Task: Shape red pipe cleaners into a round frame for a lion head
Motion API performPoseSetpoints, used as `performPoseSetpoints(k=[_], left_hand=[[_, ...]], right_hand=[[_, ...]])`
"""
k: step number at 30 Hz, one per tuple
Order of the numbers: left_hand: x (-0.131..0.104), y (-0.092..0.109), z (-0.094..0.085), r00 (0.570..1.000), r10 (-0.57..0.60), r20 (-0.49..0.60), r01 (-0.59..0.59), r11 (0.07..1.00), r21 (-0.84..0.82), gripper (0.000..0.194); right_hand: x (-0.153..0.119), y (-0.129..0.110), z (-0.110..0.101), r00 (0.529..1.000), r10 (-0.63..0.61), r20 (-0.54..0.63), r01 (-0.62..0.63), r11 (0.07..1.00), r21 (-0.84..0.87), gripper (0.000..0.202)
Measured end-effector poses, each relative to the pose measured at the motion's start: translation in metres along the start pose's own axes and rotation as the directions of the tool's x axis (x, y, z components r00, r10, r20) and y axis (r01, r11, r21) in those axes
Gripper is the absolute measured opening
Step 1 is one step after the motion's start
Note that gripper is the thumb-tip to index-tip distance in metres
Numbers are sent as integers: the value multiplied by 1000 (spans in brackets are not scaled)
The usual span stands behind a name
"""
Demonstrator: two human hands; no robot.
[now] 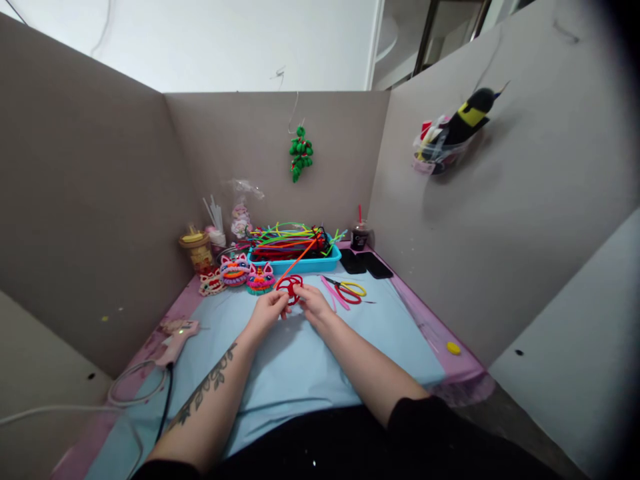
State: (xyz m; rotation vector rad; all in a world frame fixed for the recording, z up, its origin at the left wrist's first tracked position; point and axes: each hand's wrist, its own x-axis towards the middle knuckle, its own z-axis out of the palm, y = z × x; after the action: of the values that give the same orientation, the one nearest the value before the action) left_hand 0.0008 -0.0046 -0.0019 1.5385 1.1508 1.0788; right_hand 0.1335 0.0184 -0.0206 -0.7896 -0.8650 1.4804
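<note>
Between my two hands is a red shape bent from pipe cleaner [283, 283], with loops that form a rounded open frame. My left hand [271, 308] pinches its lower left side with thumb and fingers. On the right side, my right hand [313, 301] grips it, fingers curled. An orange pipe cleaner [299, 259] slants down from the blue basket toward the red shape; whether they touch I cannot tell. Just left of the hands sit colourful fuzzy animal-head figures, a pink and teal one [261, 279] nearest, a purple and orange one [235, 270] beside it.
A blue basket [295, 265] holds many coloured pipe cleaners. Right of my hands lie scissors [349, 292] and pink strips [334, 293]. Two black phones [375, 265] and a dark drink cup [359, 238] stand behind. At left lies a pink glue gun [179, 340] with its cable. Grey partitions [280, 167] enclose the table.
</note>
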Motion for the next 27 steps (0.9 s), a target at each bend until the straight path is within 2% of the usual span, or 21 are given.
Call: performPoseSetpoints(k=[9, 14, 17, 23, 27], left_hand=[[1, -2, -1, 1000, 9, 22, -9, 1000, -5, 32], [-2, 2, -1, 998, 70, 5, -70, 992, 105, 31], [-2, 1, -1, 994, 106, -14, -101, 979, 179, 29], [0, -10, 0, 977, 205, -60, -171, 921, 351, 29], [1, -12, 0, 967, 241, -84, -195, 910, 365, 27]], right_hand=[[0, 3, 0, 1000, 8, 9, -8, 999, -33, 24], [0, 3, 1, 993, -113, 38, 117, 987, -111, 26], [-2, 4, 3, 989, -147, 34, 150, 979, -137, 25], [0, 11, 2, 989, -145, 3, 144, 979, -145, 18], [2, 12, 1, 994, -111, -11, 108, 985, -131, 19]])
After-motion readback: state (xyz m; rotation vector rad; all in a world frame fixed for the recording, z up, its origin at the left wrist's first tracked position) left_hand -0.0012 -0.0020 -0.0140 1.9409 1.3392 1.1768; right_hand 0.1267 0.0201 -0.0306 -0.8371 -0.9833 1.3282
